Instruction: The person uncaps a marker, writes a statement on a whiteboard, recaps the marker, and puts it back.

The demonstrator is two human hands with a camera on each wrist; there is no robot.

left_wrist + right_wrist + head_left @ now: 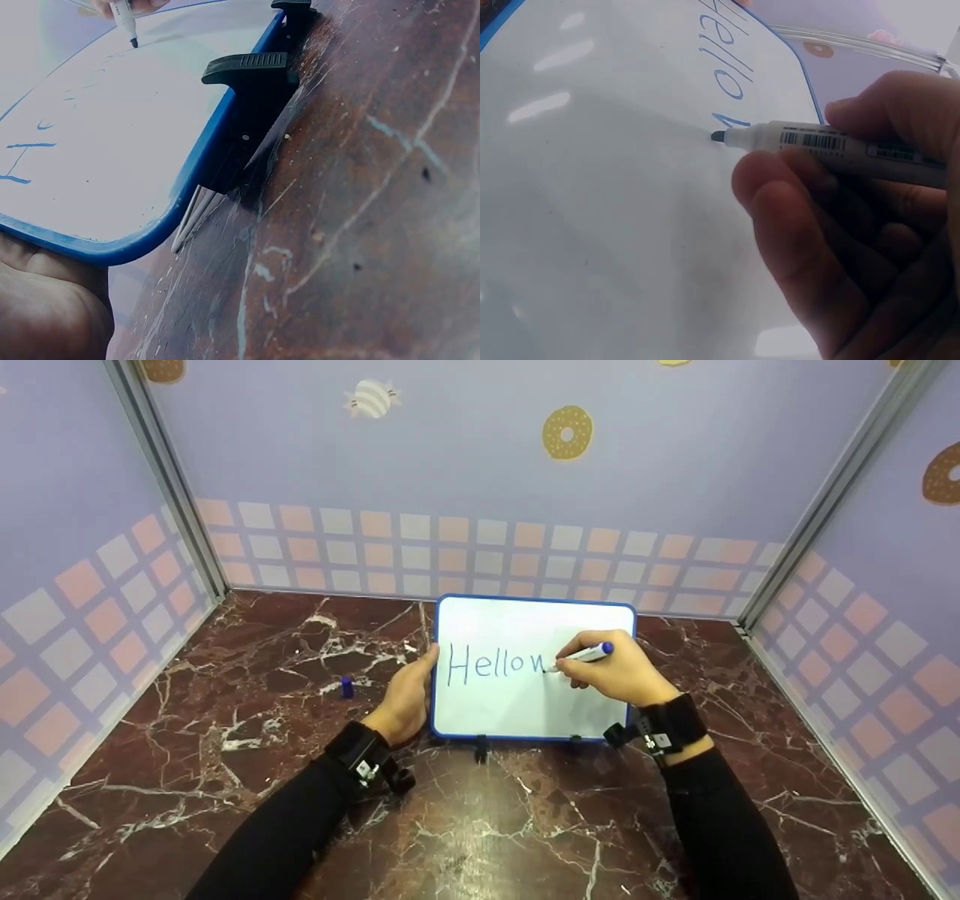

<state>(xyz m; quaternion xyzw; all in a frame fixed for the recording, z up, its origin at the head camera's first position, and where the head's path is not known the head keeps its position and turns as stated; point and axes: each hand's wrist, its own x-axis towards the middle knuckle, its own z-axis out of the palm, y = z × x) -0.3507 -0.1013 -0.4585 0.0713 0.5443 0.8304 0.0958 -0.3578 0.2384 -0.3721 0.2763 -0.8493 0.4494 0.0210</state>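
Note:
A small whiteboard (pixel 495 712) with a blue frame stands tilted on the table, bearing the handwritten blue word "Hello" and the start of another letter. My left hand (pixel 405 697) grips its left edge, thumb along the frame and the other fingers hidden behind. In my right hand (pixel 619 671) a white marker (pixel 592 653) with a blue end is pinched between thumb and fingers. In the right wrist view, the dark marker tip (pixel 718 136) is right at the end of the unfinished letter's stroke.
A blue marker cap (pixel 346 687) stands on the marbled table (pixel 247 780), left of the board. Black clip-like feet (pixel 481 748) show at the board's lower edge. Patterned walls (pixel 465 457) enclose the table at the back and both sides.

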